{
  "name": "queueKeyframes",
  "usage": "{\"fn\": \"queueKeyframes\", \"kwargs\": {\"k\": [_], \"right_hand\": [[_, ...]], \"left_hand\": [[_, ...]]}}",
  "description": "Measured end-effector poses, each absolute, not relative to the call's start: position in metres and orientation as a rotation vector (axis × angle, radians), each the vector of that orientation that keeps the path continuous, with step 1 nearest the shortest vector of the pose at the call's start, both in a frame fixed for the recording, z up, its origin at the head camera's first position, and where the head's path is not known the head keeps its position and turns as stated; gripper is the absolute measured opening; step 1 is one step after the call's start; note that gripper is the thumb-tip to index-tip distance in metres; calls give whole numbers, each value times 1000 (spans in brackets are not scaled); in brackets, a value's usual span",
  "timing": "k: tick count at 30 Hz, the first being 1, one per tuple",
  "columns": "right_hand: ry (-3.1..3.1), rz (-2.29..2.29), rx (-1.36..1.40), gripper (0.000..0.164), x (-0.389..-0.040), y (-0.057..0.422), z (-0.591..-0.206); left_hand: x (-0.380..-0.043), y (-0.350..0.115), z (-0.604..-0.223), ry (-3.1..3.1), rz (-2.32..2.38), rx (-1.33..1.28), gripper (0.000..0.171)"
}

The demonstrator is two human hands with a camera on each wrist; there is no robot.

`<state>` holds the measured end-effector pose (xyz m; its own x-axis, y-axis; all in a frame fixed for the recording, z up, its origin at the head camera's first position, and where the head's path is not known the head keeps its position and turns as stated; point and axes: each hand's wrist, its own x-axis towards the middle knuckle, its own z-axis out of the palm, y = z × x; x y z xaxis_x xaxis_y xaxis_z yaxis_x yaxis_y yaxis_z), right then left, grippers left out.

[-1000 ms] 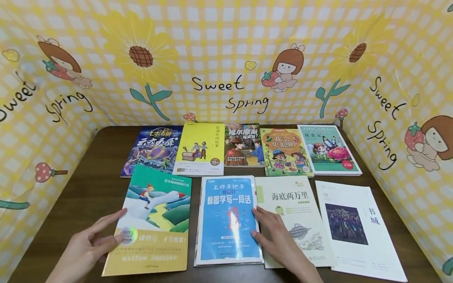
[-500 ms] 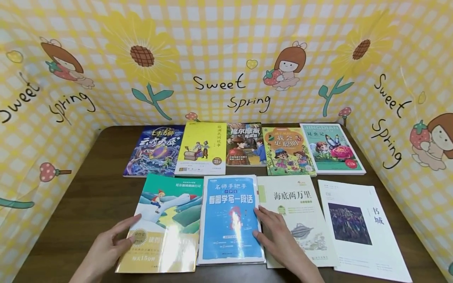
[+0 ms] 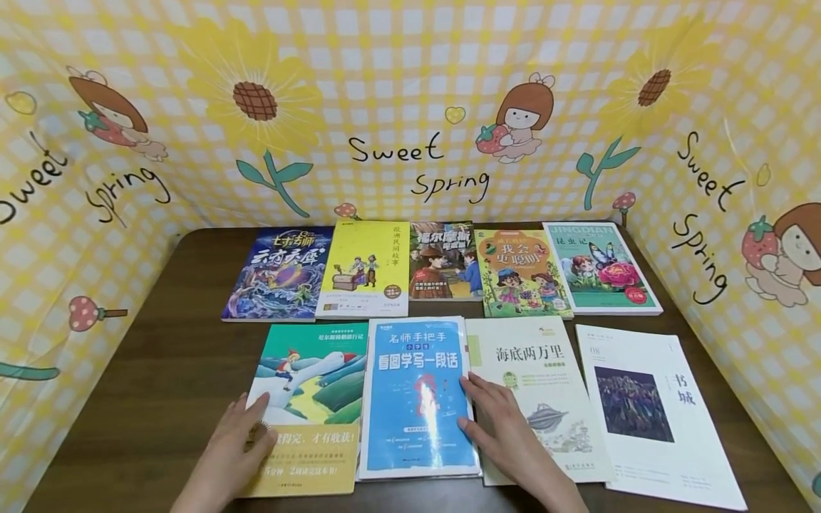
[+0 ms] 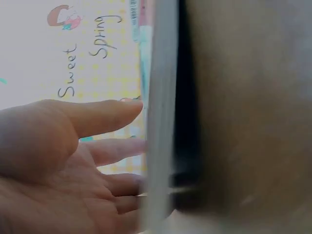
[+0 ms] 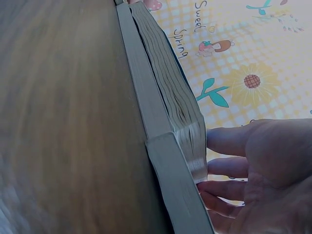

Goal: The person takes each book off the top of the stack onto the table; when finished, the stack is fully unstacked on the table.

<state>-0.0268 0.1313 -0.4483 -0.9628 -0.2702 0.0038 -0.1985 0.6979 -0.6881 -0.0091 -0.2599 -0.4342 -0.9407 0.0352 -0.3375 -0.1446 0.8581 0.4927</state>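
A green-and-yellow book (image 3: 314,445) with a goose on its cover lies at the front left. My left hand (image 3: 227,449) rests over its lower left part, fingers extended; in the left wrist view the thumb and fingers of that hand (image 4: 53,165) reach to a book's pale page edge (image 4: 163,97). To its right, close alongside, is a blue book (image 3: 410,399). My right hand (image 3: 513,438) touches the blue book's right edge with its fingertips and lies over a cream book (image 3: 532,370). In the right wrist view, those fingers (image 5: 226,167) lie straight against a thick book's page edges (image 5: 170,78).
A white book (image 3: 693,442) lies at the front right, slightly turned. Several books stand in a back row, from a purple one (image 3: 279,274) to a teal-and-white one (image 3: 603,267). Dark wooden table (image 3: 141,370) shows at left; yellow checked cloth (image 3: 410,85) walls three sides.
The green-and-yellow book has moved right and now lies close beside the blue book. My left hand travelled right with it and has slid farther over its cover. The right hand stays at its place.
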Motion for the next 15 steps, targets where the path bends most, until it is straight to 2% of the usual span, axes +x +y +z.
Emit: {"fn": "queueKeyframes", "kwargs": {"k": [3,9,15], "right_hand": [[2806,-1123,-387,56,-27,132,-448],[2775,-1131,-380,57,-28,131,-447],[2799,-1113,-392,56,-27,131,-448]], "left_hand": [[-8,-247,-435,2702,707,-84,70],[1,-204,-425,2819,759,15,61],[2,-158,-419,2412,1073,70,79]]}}
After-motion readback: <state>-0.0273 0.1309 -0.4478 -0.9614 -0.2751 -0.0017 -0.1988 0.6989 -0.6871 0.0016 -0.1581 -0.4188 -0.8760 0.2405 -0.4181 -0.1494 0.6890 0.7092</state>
